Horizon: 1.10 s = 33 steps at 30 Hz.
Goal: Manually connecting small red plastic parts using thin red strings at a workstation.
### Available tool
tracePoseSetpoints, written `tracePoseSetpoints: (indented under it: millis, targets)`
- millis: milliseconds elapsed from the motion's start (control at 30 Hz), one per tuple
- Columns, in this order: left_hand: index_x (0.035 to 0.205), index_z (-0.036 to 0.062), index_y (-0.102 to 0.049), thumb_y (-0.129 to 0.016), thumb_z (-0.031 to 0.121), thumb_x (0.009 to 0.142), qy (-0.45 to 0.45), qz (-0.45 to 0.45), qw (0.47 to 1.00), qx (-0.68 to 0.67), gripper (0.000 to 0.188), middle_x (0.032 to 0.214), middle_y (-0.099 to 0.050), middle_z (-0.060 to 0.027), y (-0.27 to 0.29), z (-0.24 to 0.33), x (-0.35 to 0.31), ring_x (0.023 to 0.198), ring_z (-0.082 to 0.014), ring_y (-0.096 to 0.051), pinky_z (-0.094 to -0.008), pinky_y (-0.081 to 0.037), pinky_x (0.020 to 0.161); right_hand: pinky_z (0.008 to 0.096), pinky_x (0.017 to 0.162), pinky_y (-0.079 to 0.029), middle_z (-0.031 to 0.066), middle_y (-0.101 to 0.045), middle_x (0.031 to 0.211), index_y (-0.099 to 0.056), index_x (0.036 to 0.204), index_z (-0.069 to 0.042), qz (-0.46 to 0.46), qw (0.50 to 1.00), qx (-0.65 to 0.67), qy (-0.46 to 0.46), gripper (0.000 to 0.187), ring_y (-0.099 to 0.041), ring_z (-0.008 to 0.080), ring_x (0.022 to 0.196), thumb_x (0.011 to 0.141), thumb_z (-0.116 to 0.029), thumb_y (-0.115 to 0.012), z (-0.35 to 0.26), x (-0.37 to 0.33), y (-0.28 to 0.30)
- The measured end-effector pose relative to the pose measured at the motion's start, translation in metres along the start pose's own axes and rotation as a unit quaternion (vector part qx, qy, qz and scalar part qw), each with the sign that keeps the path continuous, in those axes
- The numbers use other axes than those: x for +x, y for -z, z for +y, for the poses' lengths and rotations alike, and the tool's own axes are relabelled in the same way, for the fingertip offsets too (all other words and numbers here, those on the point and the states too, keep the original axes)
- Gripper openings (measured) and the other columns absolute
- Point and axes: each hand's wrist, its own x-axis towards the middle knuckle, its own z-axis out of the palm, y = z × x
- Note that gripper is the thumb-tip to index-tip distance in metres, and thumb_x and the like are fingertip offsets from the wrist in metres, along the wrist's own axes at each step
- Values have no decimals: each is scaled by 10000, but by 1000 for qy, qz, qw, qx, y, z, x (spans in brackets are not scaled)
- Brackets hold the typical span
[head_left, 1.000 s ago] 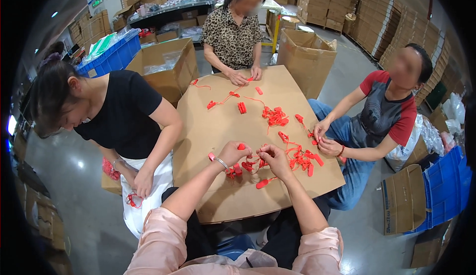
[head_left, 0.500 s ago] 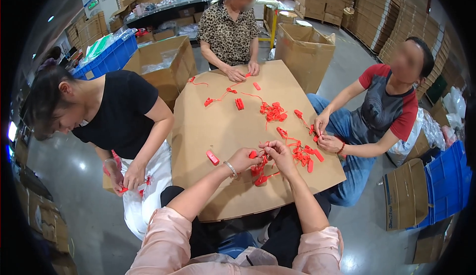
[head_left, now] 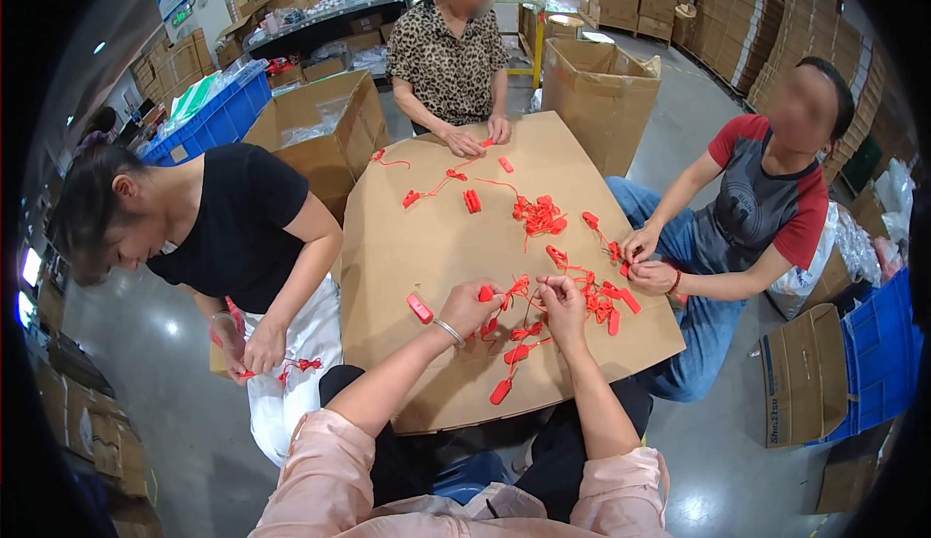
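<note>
My left hand (head_left: 469, 309), with a bracelet on its wrist, is closed around a small red plastic piece (head_left: 486, 293). A bunched red cord (head_left: 520, 288) lies between my hands. The thumb and fingers of my right hand (head_left: 563, 313) are pinched together at the cord's side, apparently on a strand of it; the fingertips hide the exact grip. Just below, more red pieces on cords lie on the cardboard tabletop (head_left: 427, 247), among them a flat oblong one (head_left: 501, 391) nearest me. A loose red piece (head_left: 419, 308) rests left of my left hand.
Red corded pieces (head_left: 539, 216) are heaped mid-table, with another cluster (head_left: 606, 297) at right. Three people sit or stand around the table, handling red pieces. Cardboard boxes (head_left: 603, 111) and a blue crate (head_left: 878, 344) stand around.
My hands have moved apart, the left slightly left and the right slightly right. The corded pieces below them now lie more spread out, one nearer the table's front edge.
</note>
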Motion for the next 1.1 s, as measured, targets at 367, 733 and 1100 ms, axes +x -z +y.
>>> tracePoseSetpoints:
  millis: [367,733,1100]
  targets:
    - [787,28,-615,-586,124,784,-34,85,994,-53,100,608,-580,2,41,8,25,510,-44,-496,-214,-421,488,196,606,-440,49,-595,782,-521,912,-9,95,991,91,25,100,-536,74,658,861,-95,-515,-41,8,29]
    - [922,27,-595,-610,196,793,-88,140,986,10,212,746,-616,-45,64,-6,21,567,-88,-563,-237,-448,521,209,608,-441,62,-597,761,-537,922,-7,-87,995,34,19,92,-567,92,686,859,-55,-491,-124,-35,-18]
    - [1019,20,-496,-496,138,871,127,-29,971,-202,189,668,-548,-24,24,-65,-121,487,-78,-499,-202,-385,411,195,632,-429,24,-604,800,-607,909,-12,-261,954,-142,26,119,-535,59,704,811,-73,-579,-78,-83,-81]
